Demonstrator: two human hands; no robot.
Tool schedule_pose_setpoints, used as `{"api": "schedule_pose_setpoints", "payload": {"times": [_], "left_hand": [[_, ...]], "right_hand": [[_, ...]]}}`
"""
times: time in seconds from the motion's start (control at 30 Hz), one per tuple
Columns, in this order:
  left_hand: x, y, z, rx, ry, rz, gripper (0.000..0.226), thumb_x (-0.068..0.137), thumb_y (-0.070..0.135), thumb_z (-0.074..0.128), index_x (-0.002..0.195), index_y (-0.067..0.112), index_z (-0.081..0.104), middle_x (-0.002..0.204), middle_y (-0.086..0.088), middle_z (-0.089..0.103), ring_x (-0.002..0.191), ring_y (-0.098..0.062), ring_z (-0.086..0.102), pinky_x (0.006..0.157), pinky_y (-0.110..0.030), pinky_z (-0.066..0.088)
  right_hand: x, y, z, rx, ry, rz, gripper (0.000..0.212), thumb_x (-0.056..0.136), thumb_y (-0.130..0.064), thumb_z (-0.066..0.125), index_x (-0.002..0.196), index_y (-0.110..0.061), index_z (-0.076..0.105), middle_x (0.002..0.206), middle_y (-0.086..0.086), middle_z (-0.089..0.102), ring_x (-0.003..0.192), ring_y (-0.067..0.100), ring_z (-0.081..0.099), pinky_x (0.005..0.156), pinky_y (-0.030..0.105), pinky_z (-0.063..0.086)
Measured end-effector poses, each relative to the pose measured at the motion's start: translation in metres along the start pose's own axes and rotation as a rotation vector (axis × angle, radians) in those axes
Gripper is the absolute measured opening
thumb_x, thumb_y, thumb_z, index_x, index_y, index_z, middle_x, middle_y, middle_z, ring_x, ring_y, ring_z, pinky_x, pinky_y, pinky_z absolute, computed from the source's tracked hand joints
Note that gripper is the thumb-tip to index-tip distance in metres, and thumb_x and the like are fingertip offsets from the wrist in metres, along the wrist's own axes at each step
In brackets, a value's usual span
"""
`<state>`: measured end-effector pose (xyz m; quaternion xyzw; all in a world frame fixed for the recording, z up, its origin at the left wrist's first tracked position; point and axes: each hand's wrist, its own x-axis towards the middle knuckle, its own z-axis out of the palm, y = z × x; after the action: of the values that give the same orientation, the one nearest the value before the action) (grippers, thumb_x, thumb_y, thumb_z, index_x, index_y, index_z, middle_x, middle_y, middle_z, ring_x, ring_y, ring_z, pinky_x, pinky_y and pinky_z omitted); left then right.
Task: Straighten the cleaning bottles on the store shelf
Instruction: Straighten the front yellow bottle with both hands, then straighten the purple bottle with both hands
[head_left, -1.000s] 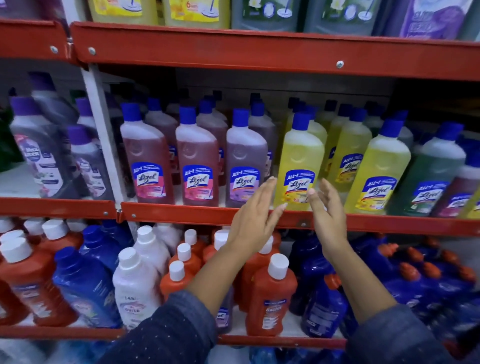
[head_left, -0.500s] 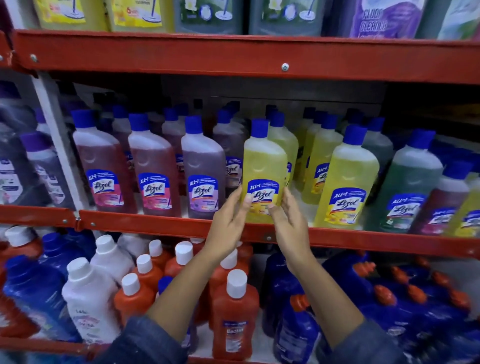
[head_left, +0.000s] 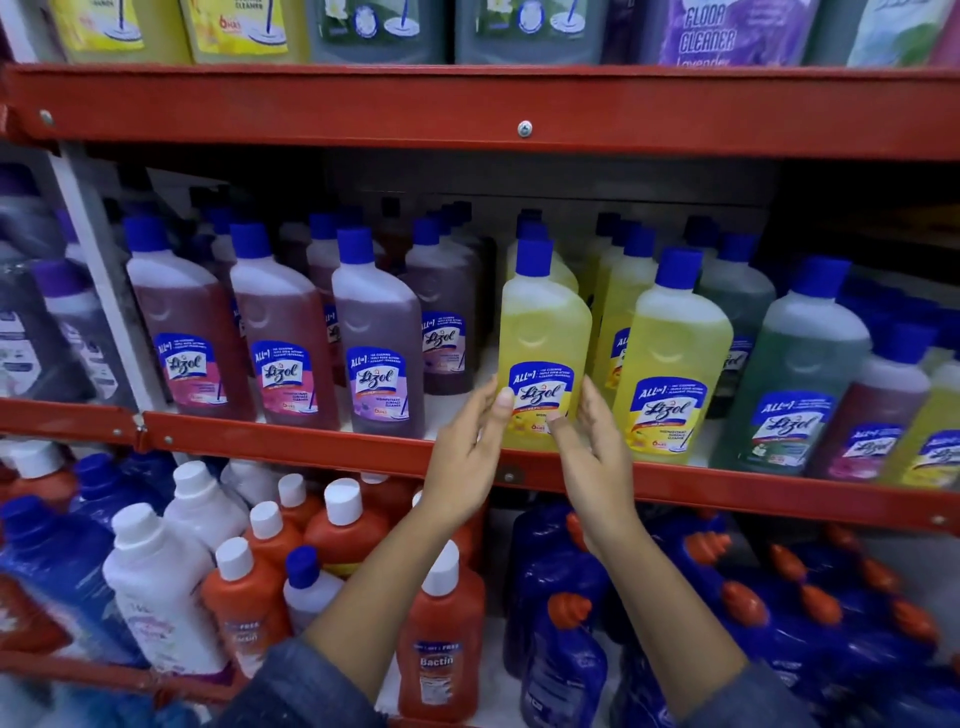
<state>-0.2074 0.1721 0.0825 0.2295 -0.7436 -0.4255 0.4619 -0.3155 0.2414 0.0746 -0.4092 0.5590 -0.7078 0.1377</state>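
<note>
Both hands are at one yellow bottle (head_left: 543, 332) at the front of the middle shelf (head_left: 311, 447). The left hand (head_left: 470, 457) cups its left lower edge, thumb laid on the label and fingers curled loosely around the side; the right hand (head_left: 592, 452) presses the right lower edge, thumb tip at the label's lower corner and fingers reaching behind. Neither hand closes fully: the bottle is clasped between them, and whether its base rests on the shelf or is just lifted cannot be told, since the hands and the shelf lip hide it. It stands upright or nearly so, label to the front, with a gap between it and the purple bottle (head_left: 382, 353) on its left, and sits nearer its yellow neighbour (head_left: 672, 358) on its right. The step in hand seems to be squaring this bottle into the front row. The next move likely calls for sliding it so that its face lines up with the neighbours' labels and the spacing evens out, keeping the base flat on the shelf and the grip low so the tall bottle does not tip into those behind. After that the greenish bottle (head_left: 800, 364) further right, which leans, looks the next candidate.
</note>
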Motion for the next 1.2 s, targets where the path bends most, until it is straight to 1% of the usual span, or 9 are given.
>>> {"api": "schedule_pose_setpoints", "payload": {"times": [0.13, 0.33, 0.5, 0.67, 0.83, 0.9, 0.97, 1.03, 1.2], "left_hand": [[0.001, -0.001, 0.002, -0.01, 0.002, -0.004, 0.054, 0.091, 0.052, 0.036, 0.135, 0.023, 0.049, 0.13, 0.011, 0.058, 0.115, 0.015, 0.048, 0.089, 0.001, 0.035], [0.001, -0.003, 0.003, -0.014, -0.018, -0.029, 0.061, 0.089, 0.059, 0.035, 0.138, 0.024, 0.045, 0.136, 0.009, 0.055, 0.121, 0.007, 0.047, 0.092, 0.002, 0.033], [0.003, -0.005, -0.003, -0.045, -0.095, -0.043, 0.067, 0.089, 0.066, 0.033, 0.142, 0.026, 0.04, 0.143, 0.008, 0.049, 0.129, 0.003, 0.041, 0.11, -0.022, 0.032], [-0.003, -0.005, -0.025, -0.051, 0.029, 0.018, 0.05, 0.095, 0.051, 0.04, 0.131, 0.019, 0.054, 0.131, 0.005, 0.059, 0.119, 0.006, 0.049, 0.1, -0.012, 0.037], [-0.003, -0.016, -0.068, -0.018, 0.4, 0.113, 0.034, 0.095, 0.032, 0.045, 0.118, 0.012, 0.059, 0.115, -0.001, 0.062, 0.103, 0.005, 0.054, 0.086, -0.004, 0.038], [0.002, -0.024, -0.086, -0.007, 0.479, 0.12, 0.033, 0.094, 0.027, 0.048, 0.122, 0.011, 0.055, 0.118, -0.005, 0.057, 0.106, 0.001, 0.053, 0.091, -0.014, 0.043], [0.007, -0.036, -0.098, 0.034, 0.49, 0.091, 0.039, 0.093, 0.03, 0.051, 0.128, 0.012, 0.05, 0.127, -0.006, 0.053, 0.116, -0.014, 0.052, 0.099, -0.037, 0.046], [0.009, -0.045, -0.105, 0.056, 0.448, 0.031, 0.05, 0.092, 0.035, 0.052, 0.135, 0.013, 0.045, 0.136, -0.008, 0.051, 0.126, -0.021, 0.048, 0.104, -0.048, 0.041], [0.013, -0.051, -0.116, -0.045, 0.369, -0.041, 0.05, 0.089, 0.032, 0.063, 0.133, 0.011, 0.05, 0.129, -0.006, 0.061, 0.116, -0.011, 0.057, 0.101, -0.037, 0.047]], "right_hand": [[-0.001, -0.002, 0.001, 0.022, 0.022, -0.005, 0.056, 0.093, -0.019, 0.059, 0.145, -0.02, 0.04, 0.141, -0.006, 0.053, 0.123, -0.002, 0.052, 0.106, 0.028, 0.043], [-0.005, -0.008, 0.005, 0.046, 0.059, 0.002, 0.057, 0.093, -0.021, 0.059, 0.146, -0.021, 0.038, 0.135, -0.011, 0.054, 0.116, -0.008, 0.053, 0.096, 0.016, 0.043], [-0.009, -0.008, 0.01, -0.034, 0.078, 0.009, 0.063, 0.091, -0.031, 0.06, 0.148, -0.023, 0.034, 0.143, -0.008, 0.049, 0.129, 0.005, 0.048, 0.111, 0.036, 0.04], [-0.027, -0.015, 0.033, -0.186, 0.365, -0.246, 0.032, 0.094, -0.02, 0.055, 0.126, -0.016, 0.058, 0.123, -0.005, 0.058, 0.116, 0.0, 0.053, 0.099, 0.031, 0.048], [-0.03, -0.019, 0.086, -0.055, 0.209, -0.18, 0.023, 0.095, -0.017, 0.055, 0.116, -0.024, 0.06, 0.117, -0.001, 0.062, 0.105, -0.008, 0.058, 0.084, 0.005, 0.043], [-0.024, -0.018, 0.107, 0.009, 0.148, -0.117, 0.022, 0.094, -0.016, 0.057, 0.115, -0.023, 0.061, 0.117, -0.001, 0.065, 0.104, -0.007, 0.06, 0.087, 0.01, 0.045], [-0.016, -0.016, 0.125, 0.015, 0.127, -0.089, 0.027, 0.091, -0.021, 0.061, 0.118, -0.018, 0.062, 0.12, 0.003, 0.067, 0.111, 0.007, 0.063, 0.097, 0.028, 0.049], [-0.007, -0.016, 0.14, 0.028, 0.108, -0.067, 0.034, 0.087, -0.024, 0.066, 0.12, -0.015, 0.061, 0.121, 0.007, 0.068, 0.114, 0.017, 0.063, 0.102, 0.039, 0.049], [0.003, -0.012, 0.154, 0.001, 0.076, -0.046, 0.046, 0.083, -0.014, 0.072, 0.126, -0.012, 0.056, 0.12, 0.006, 0.066, 0.108, 0.014, 0.065, 0.094, 0.026, 0.053]]}}
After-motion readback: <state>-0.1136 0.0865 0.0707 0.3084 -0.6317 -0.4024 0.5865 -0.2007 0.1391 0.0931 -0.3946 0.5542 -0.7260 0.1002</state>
